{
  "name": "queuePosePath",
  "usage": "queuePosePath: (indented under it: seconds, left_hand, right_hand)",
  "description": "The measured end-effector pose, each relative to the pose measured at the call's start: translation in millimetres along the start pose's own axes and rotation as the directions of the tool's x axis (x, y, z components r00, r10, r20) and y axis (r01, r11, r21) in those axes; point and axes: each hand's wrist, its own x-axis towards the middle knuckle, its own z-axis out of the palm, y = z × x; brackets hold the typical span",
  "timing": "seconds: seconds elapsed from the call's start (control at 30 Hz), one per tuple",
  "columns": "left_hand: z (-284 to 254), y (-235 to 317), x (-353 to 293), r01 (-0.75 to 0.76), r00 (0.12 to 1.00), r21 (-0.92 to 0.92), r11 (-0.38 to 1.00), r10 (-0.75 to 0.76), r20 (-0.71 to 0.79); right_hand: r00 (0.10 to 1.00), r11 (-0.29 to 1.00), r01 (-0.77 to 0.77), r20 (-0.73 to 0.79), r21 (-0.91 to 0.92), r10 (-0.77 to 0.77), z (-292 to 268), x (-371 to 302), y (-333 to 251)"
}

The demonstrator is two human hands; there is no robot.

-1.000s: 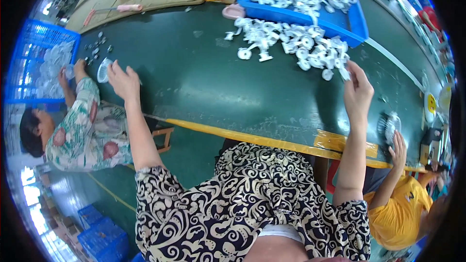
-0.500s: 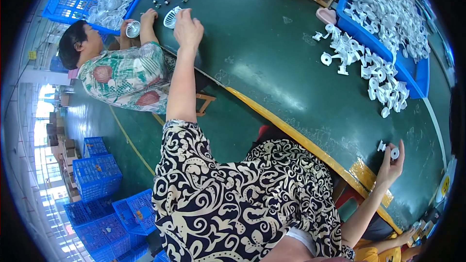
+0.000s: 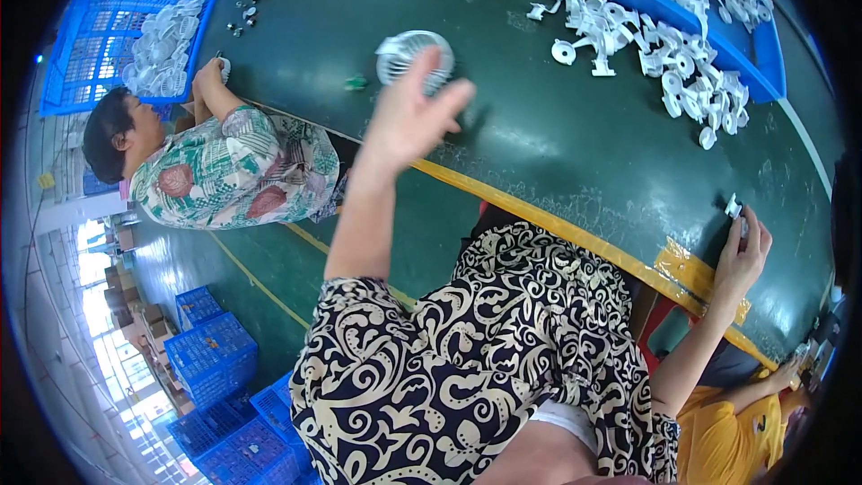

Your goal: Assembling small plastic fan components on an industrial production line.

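Observation:
My left hand [image 3: 409, 117] is raised over the green table, with a round white slotted plastic cover [image 3: 413, 58] at its fingers. The index finger lies across this cover, and motion softens the hand's outline. At the right, near the table's front edge, my right hand [image 3: 743, 256] is closed on a small white plastic fitting [image 3: 734, 207]. One end of the fitting sticks out past the fingertips; the fingers hide the rest.
White fittings [image 3: 673, 54] lie heaped before a full blue tray [image 3: 745, 58]. At the far left, a co-worker [image 3: 229, 166] sits by a blue crate [image 3: 85, 45] of slotted covers. Small metal parts [image 3: 251, 11] lie nearby. Yellow tape [image 3: 539, 220] lines the table edge. Another person's yellow shirt [image 3: 732, 427] shows lower right.
My left hand has moved right and nearer to me with the slotted cover. My right hand still holds the fitting, now turned differently. The whole view has shifted.

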Motion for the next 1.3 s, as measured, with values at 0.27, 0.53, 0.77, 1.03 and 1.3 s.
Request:
queuePosePath:
  seconds: [0.27,0.53,0.77,1.03,1.3]
  left_hand:
    - [42.8,30.9,-16.2,-0.39,0.899,-0.038,0.92,0.389,0.202]
    - [70.1,22.0,-9.3,-0.54,0.823,0.572,0.618,0.531,0.203]
    - [85.6,32.9,-16.0,-0.413,0.852,0.666,0.621,0.522,0.04]
    - [101.4,33.8,-29.5,-0.476,0.877,0.248,0.844,0.434,0.208]
    - [109.8,31.7,-26.9,-0.374,0.911,0.129,0.918,0.338,0.235]
  right_hand:
    - [0.998,0.998,0.055,-0.03,0.039,-0.054,-2.0,-8.3,0.9]
    - [0.996,0.993,-0.085,0.029,0.077,0.083,-10.7,-10.4,-8.3]
    - [0.977,0.973,-0.122,0.195,0.197,0.083,-22.1,-0.3,-35.9]
    - [0.963,0.775,0.203,0.019,0.598,-0.268,-9.7,2.8,-160.7]
    - [0.907,0.854,0.313,0.138,0.416,-0.399,11.8,0.6,-169.8]
